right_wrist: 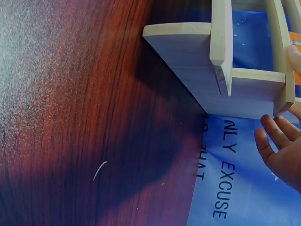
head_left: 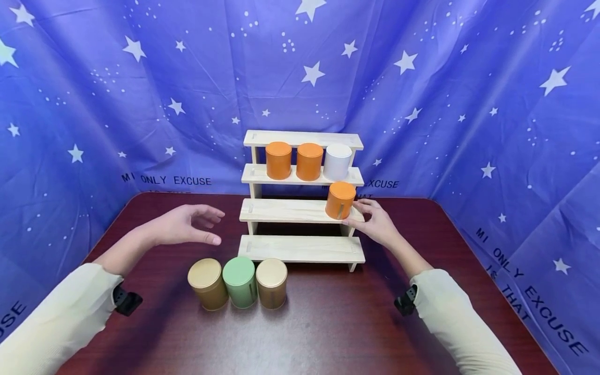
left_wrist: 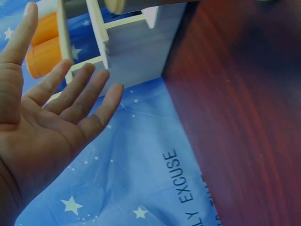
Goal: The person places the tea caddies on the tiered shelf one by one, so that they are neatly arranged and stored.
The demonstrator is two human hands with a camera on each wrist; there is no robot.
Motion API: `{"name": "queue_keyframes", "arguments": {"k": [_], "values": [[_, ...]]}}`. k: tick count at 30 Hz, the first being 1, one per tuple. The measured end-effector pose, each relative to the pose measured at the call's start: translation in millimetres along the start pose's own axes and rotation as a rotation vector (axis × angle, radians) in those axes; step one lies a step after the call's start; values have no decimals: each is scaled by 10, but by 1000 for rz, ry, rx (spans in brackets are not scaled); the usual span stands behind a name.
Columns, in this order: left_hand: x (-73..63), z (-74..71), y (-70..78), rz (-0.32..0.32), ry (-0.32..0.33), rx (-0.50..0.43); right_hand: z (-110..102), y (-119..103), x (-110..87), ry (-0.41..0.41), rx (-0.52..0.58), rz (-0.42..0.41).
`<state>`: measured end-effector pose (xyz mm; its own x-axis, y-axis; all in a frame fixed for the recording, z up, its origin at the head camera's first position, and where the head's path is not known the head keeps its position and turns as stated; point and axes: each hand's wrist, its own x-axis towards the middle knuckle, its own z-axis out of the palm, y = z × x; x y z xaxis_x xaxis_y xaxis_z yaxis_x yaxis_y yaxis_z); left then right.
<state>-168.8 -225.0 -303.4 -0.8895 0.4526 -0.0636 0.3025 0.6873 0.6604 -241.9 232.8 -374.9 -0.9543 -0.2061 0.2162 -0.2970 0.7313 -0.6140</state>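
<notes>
My right hand (head_left: 375, 223) is at the right end of the second step up of a wooden stepped rack (head_left: 281, 209). Its thumb and index finger hold the right side of an orange canister (head_left: 340, 200) standing there; in the right wrist view the other fingers (right_wrist: 277, 136) spread beside the step's end. To the left of the rack, my left hand (head_left: 187, 225) hovers with fingers apart, holding nothing. Below it on the table stand a brown-gold canister (head_left: 208, 285), a green canister (head_left: 241, 284) and another brown-gold canister (head_left: 272, 285) with a paler lid.
One step higher stand two orange canisters, the left one (head_left: 278, 161) and the middle one (head_left: 309, 163), with a white canister (head_left: 337, 163) to their right. The dark red table (head_left: 328, 328) meets a blue star-patterned cloth (head_left: 211, 104) at the back and sides.
</notes>
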Motion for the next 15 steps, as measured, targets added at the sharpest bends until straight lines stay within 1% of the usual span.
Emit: {"name": "queue_keyframes", "arguments": {"k": [4, 8, 10, 15], "values": [[-103, 71, -64, 21, -26, 17, 5, 5, 0, -1, 4, 5], [-208, 140, -127, 53, -64, 7, 9, 10, 9, -3, 12, 4], [-251, 171, -156, 65, -79, -10, 11, 12, 13, 1, 17, 9], [-344, 268, -220, 106, -127, -108, 13, 15, 8, 8, 12, 7]]}}
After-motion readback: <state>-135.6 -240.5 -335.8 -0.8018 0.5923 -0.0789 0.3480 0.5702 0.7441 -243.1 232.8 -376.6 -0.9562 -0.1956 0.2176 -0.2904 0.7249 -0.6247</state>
